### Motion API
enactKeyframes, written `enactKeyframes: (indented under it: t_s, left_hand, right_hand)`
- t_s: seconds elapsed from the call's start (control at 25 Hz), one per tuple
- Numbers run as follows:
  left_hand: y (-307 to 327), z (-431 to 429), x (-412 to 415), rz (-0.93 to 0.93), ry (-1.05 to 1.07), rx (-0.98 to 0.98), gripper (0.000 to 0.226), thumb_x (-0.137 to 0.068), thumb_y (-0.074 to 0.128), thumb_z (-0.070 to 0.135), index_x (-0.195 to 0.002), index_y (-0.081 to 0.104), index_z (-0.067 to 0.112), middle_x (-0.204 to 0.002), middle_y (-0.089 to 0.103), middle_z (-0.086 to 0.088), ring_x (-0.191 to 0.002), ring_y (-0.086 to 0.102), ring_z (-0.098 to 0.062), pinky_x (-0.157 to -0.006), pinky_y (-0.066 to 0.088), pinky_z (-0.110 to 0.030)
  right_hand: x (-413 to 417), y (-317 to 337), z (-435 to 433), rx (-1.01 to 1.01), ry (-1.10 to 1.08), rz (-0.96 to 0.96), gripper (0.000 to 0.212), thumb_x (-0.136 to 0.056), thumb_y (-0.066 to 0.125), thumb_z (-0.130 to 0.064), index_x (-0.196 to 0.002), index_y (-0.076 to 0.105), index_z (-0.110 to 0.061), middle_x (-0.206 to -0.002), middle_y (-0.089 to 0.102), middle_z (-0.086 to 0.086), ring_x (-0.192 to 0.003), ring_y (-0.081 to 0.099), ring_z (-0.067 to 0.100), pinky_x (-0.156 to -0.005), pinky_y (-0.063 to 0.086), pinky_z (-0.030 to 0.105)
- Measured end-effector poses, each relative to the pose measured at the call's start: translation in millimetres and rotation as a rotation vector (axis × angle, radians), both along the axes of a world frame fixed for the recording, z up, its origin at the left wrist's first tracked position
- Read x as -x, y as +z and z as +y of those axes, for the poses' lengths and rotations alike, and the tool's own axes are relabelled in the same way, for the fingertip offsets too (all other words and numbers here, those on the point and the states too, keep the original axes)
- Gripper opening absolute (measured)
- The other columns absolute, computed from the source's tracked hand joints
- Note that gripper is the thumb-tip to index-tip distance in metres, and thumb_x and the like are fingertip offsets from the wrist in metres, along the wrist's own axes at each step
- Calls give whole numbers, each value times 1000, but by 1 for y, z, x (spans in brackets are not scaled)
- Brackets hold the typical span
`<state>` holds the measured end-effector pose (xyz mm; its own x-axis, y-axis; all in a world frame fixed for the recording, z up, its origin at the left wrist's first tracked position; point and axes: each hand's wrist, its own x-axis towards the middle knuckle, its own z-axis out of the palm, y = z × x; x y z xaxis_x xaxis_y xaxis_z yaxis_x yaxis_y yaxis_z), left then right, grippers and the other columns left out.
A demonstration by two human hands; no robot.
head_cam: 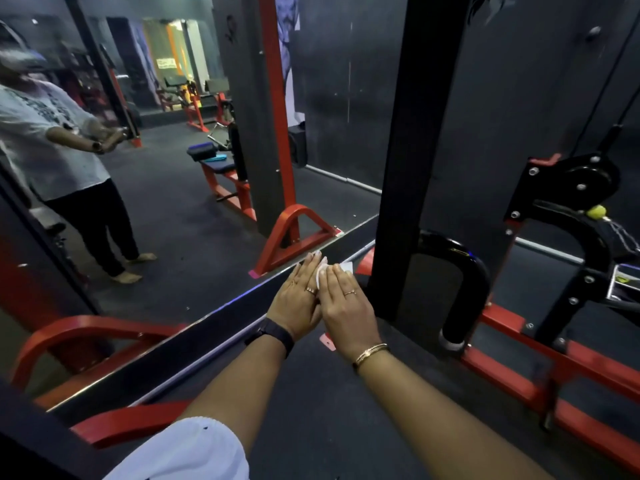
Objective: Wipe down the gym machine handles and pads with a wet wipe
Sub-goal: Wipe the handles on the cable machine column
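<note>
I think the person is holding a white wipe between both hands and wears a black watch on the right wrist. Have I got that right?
Not quite. The black watch is on the left wrist, not the right, as the head view shows. The right wrist carries gold bracelets instead. The rest holds: the white wipe sits between the left hand and the right hand.

Dim, soft, edges bent by wide-angle
</note>
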<state>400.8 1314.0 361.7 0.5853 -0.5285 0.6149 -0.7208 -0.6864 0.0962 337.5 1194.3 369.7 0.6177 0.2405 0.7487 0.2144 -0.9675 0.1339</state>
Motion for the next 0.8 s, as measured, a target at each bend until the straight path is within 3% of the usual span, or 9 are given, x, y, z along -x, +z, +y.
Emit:
enactKeyframes:
  t_s: [0.16, 0.32, 0.48, 0.64, 0.8]
  left_hand:
    - [-5, -4, -2, 15, -27, 26, 60, -88, 39, 22, -142, 33, -5, -151, 28, -18, -144, 15, -19, -120, 8, -29]
    - [-9, -5, -8, 67, -43, 70, 66, -85, 41, 25, -145, 30, 0, -154, 23, -13, -145, 16, -21, -119, 11, -32]
    - [-10, -5, -10, 78, -49, 62, 64, -88, 41, 24, -146, 27, 1, -154, 21, -11, -145, 17, -22, -119, 11, -34]
    - [-11, -8, -11, 105, -34, 56, 62, -92, 39, 26, -147, 25, 1, -155, 18, -10, -145, 10, -19, -119, 12, -36]
    - [-17, -10, -14, 132, -4, -39, 64, -95, 34, 33, -150, 18, 4, -158, 13, -13, -147, 2, -22, -120, 11, -39]
  right_hand:
    - [21, -11, -14, 103, 18, -49, 38, -92, 38, 3, -127, 55, 4, -132, 55, 19, -127, 49, 29, -103, 44, 40]
    - [13, 13, 1, 12, -122, -94, 39, -88, 47, -3, -125, 57, 3, -129, 56, 21, -124, 51, 32, -103, 44, 38]
    - [6, 19, 10, 8, -422, 133, 53, -81, 63, -17, -128, 53, 4, -128, 56, 24, -124, 50, 34, -104, 43, 40]
    - [34, -14, 18, 78, -290, 185, 51, -83, 55, -7, -131, 48, 6, -132, 51, 26, -126, 48, 37, -103, 43, 40]
    - [13, 35, 24, 34, -335, 69, 47, -89, 34, -3, -133, 42, 9, -133, 49, 28, -128, 46, 37, -105, 40, 40]
